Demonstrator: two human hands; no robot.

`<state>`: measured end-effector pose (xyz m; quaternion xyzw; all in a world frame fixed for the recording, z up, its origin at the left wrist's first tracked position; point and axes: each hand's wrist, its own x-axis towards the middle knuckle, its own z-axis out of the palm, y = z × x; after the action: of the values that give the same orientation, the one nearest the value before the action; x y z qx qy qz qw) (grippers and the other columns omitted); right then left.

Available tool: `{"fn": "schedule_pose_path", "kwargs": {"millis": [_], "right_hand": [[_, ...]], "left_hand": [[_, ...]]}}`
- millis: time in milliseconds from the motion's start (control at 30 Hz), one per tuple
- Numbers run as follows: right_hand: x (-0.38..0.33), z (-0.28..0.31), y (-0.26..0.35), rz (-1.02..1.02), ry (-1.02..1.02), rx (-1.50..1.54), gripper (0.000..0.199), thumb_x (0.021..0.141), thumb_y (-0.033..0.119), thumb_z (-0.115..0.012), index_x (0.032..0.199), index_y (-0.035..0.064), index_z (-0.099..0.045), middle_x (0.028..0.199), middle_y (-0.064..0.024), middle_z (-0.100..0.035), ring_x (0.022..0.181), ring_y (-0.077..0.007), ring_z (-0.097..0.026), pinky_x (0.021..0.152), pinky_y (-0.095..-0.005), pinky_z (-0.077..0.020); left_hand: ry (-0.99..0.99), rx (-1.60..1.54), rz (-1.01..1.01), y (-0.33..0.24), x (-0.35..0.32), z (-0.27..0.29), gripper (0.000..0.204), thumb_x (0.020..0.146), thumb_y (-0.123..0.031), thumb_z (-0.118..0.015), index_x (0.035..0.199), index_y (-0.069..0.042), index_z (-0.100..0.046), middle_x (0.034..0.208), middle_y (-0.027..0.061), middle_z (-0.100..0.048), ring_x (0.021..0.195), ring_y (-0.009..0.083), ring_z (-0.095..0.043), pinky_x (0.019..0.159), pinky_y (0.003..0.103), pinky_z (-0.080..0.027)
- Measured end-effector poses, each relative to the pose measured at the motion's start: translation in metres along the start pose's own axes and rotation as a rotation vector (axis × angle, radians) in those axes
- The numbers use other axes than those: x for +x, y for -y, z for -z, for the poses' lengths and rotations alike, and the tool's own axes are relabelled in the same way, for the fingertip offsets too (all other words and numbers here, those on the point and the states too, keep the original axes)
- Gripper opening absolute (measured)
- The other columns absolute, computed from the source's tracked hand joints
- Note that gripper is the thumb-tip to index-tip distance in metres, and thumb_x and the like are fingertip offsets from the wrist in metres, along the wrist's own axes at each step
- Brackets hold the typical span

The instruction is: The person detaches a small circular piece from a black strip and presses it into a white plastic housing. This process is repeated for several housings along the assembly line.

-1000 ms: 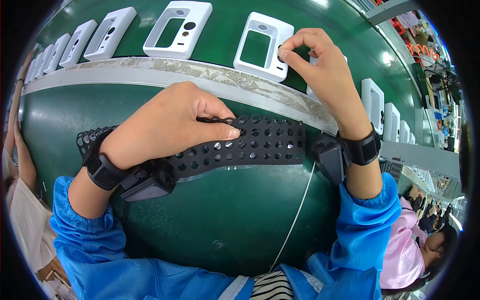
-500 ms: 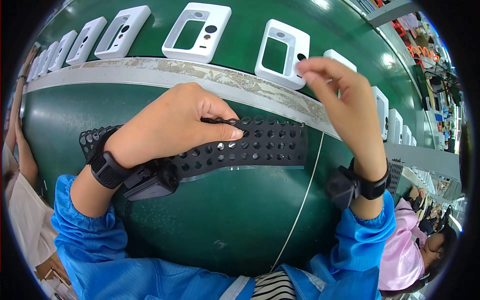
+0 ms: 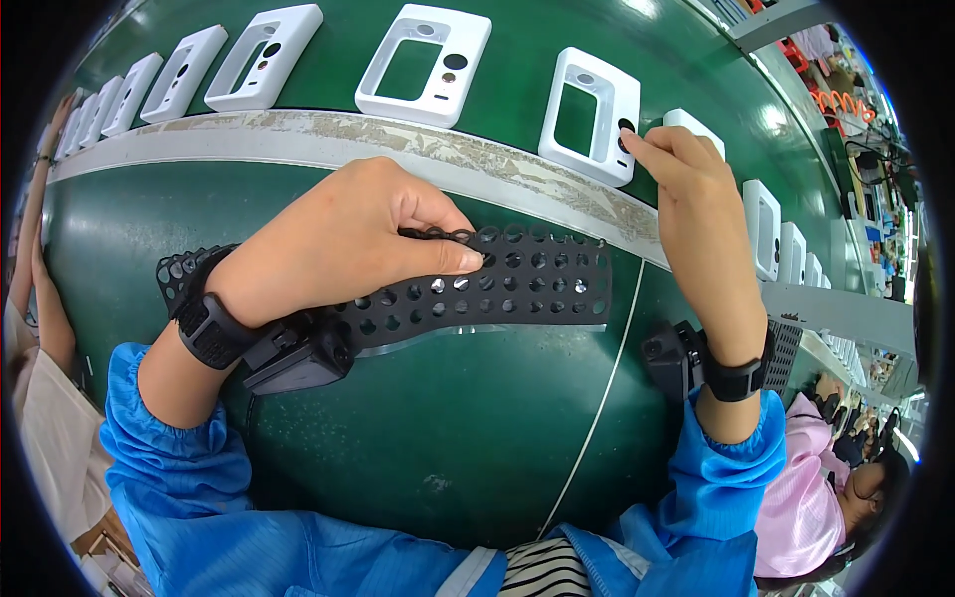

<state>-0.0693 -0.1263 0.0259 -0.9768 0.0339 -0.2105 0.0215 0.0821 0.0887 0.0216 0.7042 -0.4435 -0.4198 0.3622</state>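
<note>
My left hand is closed on a black perforated strip, pinching its upper edge between thumb and fingers. The strip has rows of round holes and a clear film along its lower edge; part of it passes under my left wrist. At the right, my right hand reaches over a white plastic housing with a rectangular opening. Its fingertips are pressed together at the black round spot on that housing. Whether anything small is between those fingers is hidden.
More white housings stand in a line along the green conveyor belt, behind a worn metal rail. My green work surface has a white line across it. A person in pink sits at the right; another person's arm shows at the left.
The white housings have shifted to the right along the belt. My right hand has moved right and its fingertips have come down onto the housing. My left hand keeps its pinch.
</note>
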Motion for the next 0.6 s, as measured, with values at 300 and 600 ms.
{"fn": "schedule_pose_path", "kwargs": {"millis": [300,600], "right_hand": [[0.003,0.016,-0.001,-0.424,-0.160,0.374,0.024,0.084,0.001,-0.052,0.105,0.0009,-0.062,0.088,-0.0113,-0.061,0.070,-0.0246,-0.058,0.061,-0.0317,-0.0458],[-0.001,0.011,0.042,-0.261,0.249,0.733,0.015,0.082,0.005,-0.059,0.096,0.0045,-0.066,0.084,-0.0034,-0.062,0.075,-0.0126,-0.056,0.066,-0.0247,-0.0396]], "left_hand": [[-0.016,0.003,0.020,0.000,0.002,-0.002,0.021,0.078,-0.019,-0.069,0.090,-0.001,-0.069,0.069,0.0083,-0.066,0.060,0.0100,-0.057,0.060,0.024,-0.045],[-0.013,-0.012,-0.059,-0.001,-0.002,-0.003,0.016,0.080,-0.011,-0.068,0.089,0.002,-0.067,0.072,0.0039,-0.066,0.064,0.0051,-0.056,0.061,0.021,-0.044]]}}
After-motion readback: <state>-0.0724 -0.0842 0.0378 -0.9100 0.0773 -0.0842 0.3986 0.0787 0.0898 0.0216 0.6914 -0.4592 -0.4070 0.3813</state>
